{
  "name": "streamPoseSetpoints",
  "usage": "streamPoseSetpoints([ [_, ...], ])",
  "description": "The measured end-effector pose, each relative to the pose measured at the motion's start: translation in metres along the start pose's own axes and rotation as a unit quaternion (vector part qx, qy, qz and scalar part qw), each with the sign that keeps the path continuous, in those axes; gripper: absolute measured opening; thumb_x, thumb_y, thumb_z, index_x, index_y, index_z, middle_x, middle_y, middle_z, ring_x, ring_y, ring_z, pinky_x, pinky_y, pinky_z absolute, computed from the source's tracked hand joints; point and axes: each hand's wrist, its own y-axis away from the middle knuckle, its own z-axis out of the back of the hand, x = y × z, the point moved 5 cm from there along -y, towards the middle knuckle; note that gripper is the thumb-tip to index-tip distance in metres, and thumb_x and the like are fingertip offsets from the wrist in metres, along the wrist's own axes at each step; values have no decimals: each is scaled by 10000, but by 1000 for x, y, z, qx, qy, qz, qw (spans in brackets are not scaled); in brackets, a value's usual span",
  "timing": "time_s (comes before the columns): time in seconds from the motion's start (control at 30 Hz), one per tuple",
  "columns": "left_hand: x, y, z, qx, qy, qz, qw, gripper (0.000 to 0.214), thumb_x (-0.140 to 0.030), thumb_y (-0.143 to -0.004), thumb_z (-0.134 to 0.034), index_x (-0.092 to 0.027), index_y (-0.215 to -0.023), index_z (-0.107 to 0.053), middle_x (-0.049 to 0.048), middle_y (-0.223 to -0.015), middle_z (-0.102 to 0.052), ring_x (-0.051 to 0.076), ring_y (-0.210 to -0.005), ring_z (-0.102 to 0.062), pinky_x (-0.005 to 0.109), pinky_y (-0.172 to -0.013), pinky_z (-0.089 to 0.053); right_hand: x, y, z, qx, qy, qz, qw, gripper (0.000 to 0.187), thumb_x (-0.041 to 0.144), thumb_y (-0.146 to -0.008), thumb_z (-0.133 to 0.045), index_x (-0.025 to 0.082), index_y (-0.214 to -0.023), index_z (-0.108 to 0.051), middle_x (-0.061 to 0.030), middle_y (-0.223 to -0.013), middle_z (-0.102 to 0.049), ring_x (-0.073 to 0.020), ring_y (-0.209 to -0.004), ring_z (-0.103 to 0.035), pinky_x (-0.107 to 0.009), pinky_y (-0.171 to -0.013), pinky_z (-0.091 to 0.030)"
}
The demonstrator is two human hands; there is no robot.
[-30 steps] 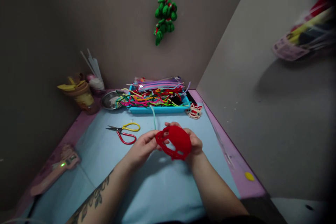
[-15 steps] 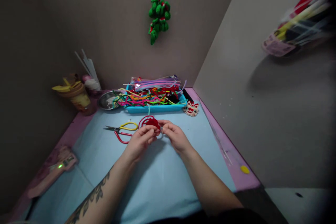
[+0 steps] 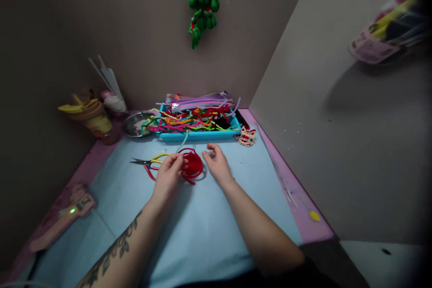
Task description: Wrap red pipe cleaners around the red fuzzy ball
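Observation:
My left hand (image 3: 171, 170) is closed in a pinch, beside a coil of red pipe cleaner (image 3: 193, 164) on the blue cloth. A pale teal pipe cleaner (image 3: 182, 142) runs from the tray's front down to these fingers and appears pinched in them; its lower end is hidden. To the right of the coil is my right hand (image 3: 216, 162), thumb and fingers apart, with nothing visible between them. Scissors (image 3: 146, 163) with one yellow and one red handle lie left of my left hand, which partly covers their handles.
Behind the hands stands a blue tray (image 3: 202, 136) heaped with coloured pipe cleaners. A metal bowl (image 3: 133, 126) and a cup (image 3: 99, 126) are at its left, a cat-like face piece (image 3: 246, 136) at its right. A pink glue gun (image 3: 64, 222) lies at left.
My hands have come apart: the left moved left, and the right has opened. The teal pipe cleaner's lower end swung left with my left hand, and more of the red coil shows.

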Motion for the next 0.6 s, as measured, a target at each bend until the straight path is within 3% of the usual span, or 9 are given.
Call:
streamPoseSetpoints([
  [0.17, -1, -6, 3, -10, 4, -9, 1000, 436, -441, -611, -769, -134, -873, -606, 6, -717, -643, 89, -565, -556, 197, -542, -419, 0, 3, -23, 93, 100, 19, 991, 260, 254, -711, -638, 231, -969, -659, -37, -920, -700, -198, -807, -622, -338, -788, -495],
  [0.3, -15, 0, 4, -6, 32, -41, 999, 351, -386, -636, -767, -150, -857, -631, -18, -647, -633, 57, -461, -491, 173, -461, -367, 15, 14, -4, 69, 116, 71, 988, 284, 117, -706, -520, 239, -910, -675, -23, -862, -701, -202, -829, -627, -345, -809, -503],
  [0.33, -17, 4, 0, 27, 28, -41, 998, 331, -406, -660, -750, -152, -843, -644, -9, -636, -640, 53, -424, -469, 178, -432, -345, 23, 18, 5, 37, 120, 105, 987, 305, 109, -714, -501, 232, -933, -674, -40, -906, -697, -211, -873, -627, -356, -836, -500],
  [0.4, -15, 18, -17, 178, -14, 13, 984, 389, -509, -703, -692, -138, -819, -682, 64, -669, -684, 87, -393, -497, 210, -388, -333, 41, 27, 23, -36, 130, 189, 973, 356, 101, -745, -472, 222, -1022, -660, -74, -978, -680, -226, -945, -615, -385, -893, -487],
  [0.43, -10, 28, -27, 267, -48, 54, 961, 423, -527, -705, -688, -131, -855, -701, 119, -766, -713, 146, -483, -594, 232, -410, -376, 48, 32, 31, -81, 130, 226, 962, 346, 114, -768, -475, 228, -1039, -656, -83, -991, -672, -233, -962, -609, -399, -904, -484],
  [0.47, -6, 36, -33, 312, -72, 62, 945, 417, -492, -710, -705, -138, -931, -710, 145, -867, -722, 198, -629, -664, 247, -476, -434, 53, 36, 37, -119, 126, 253, 952, 339, 125, -786, -478, 240, -1053, -653, -87, -1004, -665, -237, -972, -605, -412, -912, -482],
  [0.53, -4, 41, -37, 296, -88, 23, 951, 391, -359, -702, -754, -181, -1044, -690, 119, -967, -716, 221, -852, -674, 283, -688, -500, 56, 43, 42, -156, 124, 292, 935, 332, 142, -810, -487, 268, -1069, -653, -83, -1011, -657, -244, -972, -603, -432, -913, -484],
  [0.6, -3, 37, -33, 204, -96, -39, 973, 287, -311, -698, -762, -186, -948, -698, 76, -932, -713, 179, -839, -648, 272, -762, -486, 55, 47, 37, -148, 128, 320, 927, 343, 142, -822, -488, 287, -1086, -653, -78, -1014, -657, -246, -958, -608, -442, -904, -492],
])
